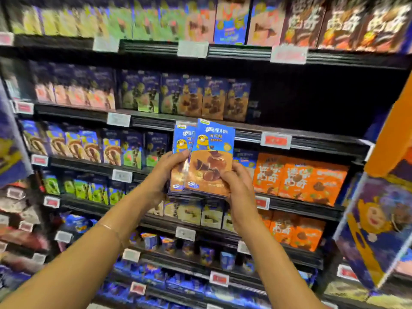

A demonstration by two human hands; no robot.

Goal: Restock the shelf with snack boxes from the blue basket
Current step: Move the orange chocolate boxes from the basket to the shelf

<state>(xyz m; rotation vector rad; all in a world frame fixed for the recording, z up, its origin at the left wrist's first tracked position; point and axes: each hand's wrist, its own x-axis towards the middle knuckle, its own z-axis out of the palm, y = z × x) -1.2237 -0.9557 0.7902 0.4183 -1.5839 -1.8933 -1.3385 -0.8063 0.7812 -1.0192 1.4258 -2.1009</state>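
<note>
Both arms are up in front of the shelf [245, 128], and the thing to steer by is the red price tag [276, 140] on its front edge. Just left of that tag, a little lower, the person holds a small stack of snack boxes [209, 161] upright, blue on top and brown below, the faces turned this way. The front box overlaps one behind it; from here, with the blur, I can't say how many are in the stack.

The left hand [171, 172] grips the side of the stack farther from the tag, its thumb lying across the face. The right hand [237, 188] clasps the lower corner nearer the tag, thumb on the front, fingers curled behind.

Directly below the tag stand orange boxes [301, 179]. Up and left of it sits a row of brown-fronted boxes [214, 99].
</note>
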